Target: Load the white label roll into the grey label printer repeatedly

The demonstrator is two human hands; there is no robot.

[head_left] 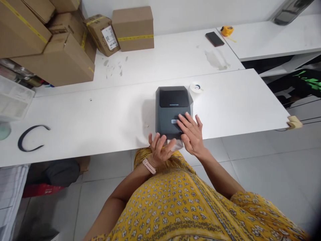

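Observation:
A boxy dark grey label printer (165,117) with a glossy black panel stands at the front edge of the white table. My right hand (192,135) lies over its front right part, fingers stretched out, the tips on the lid beside a small light button (174,121). At the printer's front edge is my left hand (160,149), palm up, its fingers apart and slightly bent. Between my hands a pale, thin sheet (177,144) shows below the printer; what it is attached to is hidden. A white roll (195,88) sits behind the printer's right corner.
Cardboard boxes (132,30) are stacked at the back left. A black headband (22,139) and a clear plastic bin (15,98) are on the left. Toward the back right lie a phone (214,39) and a yellow tape measure (227,30). A padded table corner (294,122) juts out right.

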